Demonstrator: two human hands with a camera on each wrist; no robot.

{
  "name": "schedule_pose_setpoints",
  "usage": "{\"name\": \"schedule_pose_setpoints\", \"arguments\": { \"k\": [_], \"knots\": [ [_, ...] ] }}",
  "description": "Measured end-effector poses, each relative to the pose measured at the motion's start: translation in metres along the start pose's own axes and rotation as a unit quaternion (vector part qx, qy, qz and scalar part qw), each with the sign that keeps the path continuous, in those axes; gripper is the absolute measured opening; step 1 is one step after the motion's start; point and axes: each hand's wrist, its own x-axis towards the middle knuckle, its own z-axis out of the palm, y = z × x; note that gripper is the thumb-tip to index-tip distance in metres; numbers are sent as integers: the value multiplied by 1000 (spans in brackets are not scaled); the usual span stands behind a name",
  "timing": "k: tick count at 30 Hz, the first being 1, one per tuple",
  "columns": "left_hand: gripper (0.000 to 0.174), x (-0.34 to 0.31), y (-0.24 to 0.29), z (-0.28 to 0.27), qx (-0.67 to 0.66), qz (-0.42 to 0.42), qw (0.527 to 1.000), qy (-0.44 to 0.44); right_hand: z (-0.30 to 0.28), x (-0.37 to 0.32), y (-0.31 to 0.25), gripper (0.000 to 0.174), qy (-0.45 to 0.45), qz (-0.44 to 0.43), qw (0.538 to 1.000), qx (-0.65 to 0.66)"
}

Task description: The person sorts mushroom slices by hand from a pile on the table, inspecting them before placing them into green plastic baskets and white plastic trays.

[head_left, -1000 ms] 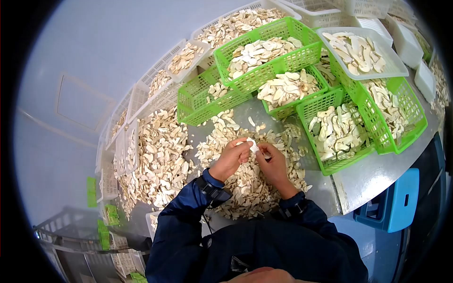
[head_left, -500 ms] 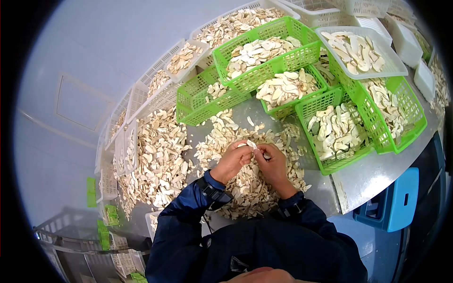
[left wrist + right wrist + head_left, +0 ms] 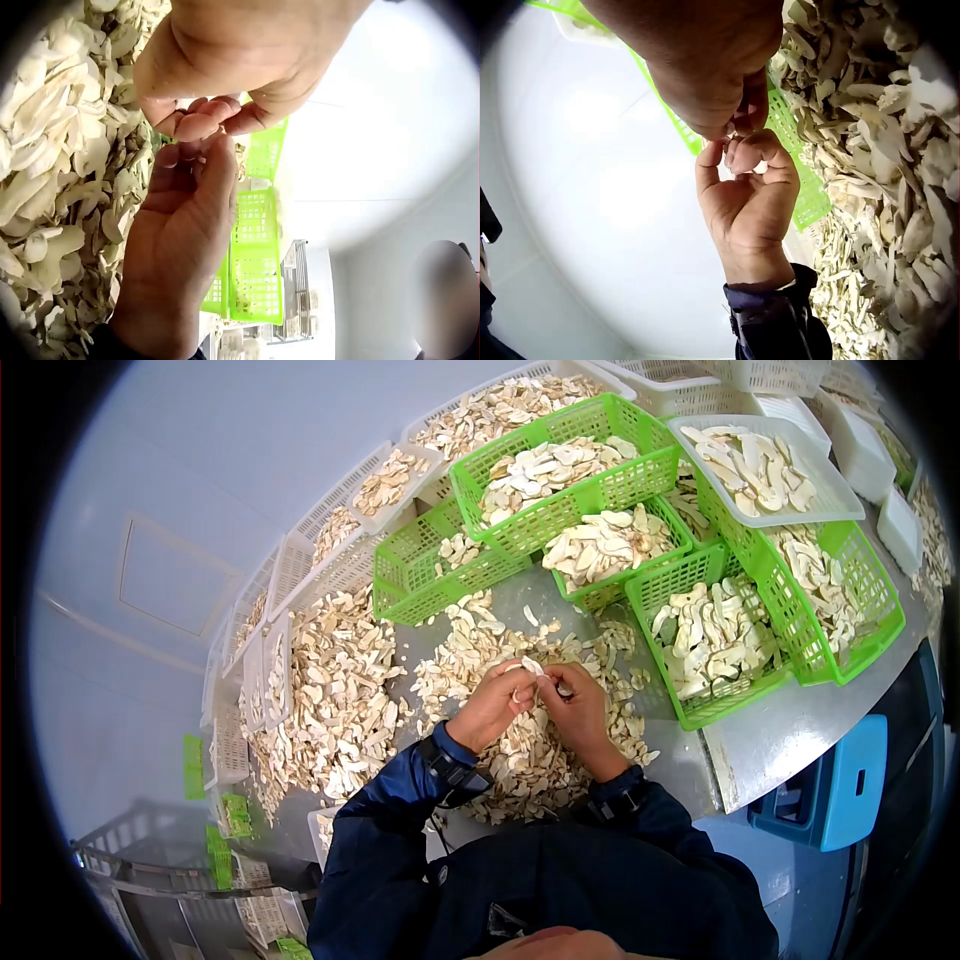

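Both hands meet above a heap of pale dried slices (image 3: 530, 760) on the metal table. The left hand (image 3: 492, 705) pinches a small white slice (image 3: 533, 666) between curled fingers. From the other side the right hand (image 3: 580, 712) grips the same slice with thumb and fingertips. In the left wrist view, the left hand (image 3: 240, 52) is above and the right hand (image 3: 180, 232) below, their fingertips together. The right wrist view has the right hand (image 3: 705, 60) over the left hand (image 3: 751, 195); fingers hide most of the slice.
Green baskets (image 3: 640, 610) of slices stand behind and to the right, with a white tray (image 3: 840, 510) on top. Another heap (image 3: 340, 700) lies at the left beside white baskets (image 3: 285, 575). A blue stool (image 3: 860, 785) stands below the table's right edge.
The white slice has turned and shifted slightly between the fingers, and less of it shows. The hands stay in nearly the same place; baskets and heaps look unchanged.
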Motion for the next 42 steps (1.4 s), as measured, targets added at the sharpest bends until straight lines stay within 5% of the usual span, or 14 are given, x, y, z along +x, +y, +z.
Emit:
{"name": "schedule_pose_setpoints", "arguments": {
  "k": [31,42],
  "knots": [
    [9,-2,5,-1,5,-6,1000,-6,1,1,2,16,-15,-28,999,-4],
    [7,-3,5,3,-4,-5,1000,2,5,-1,10,18,-16,27,999,40]
  ]
}}
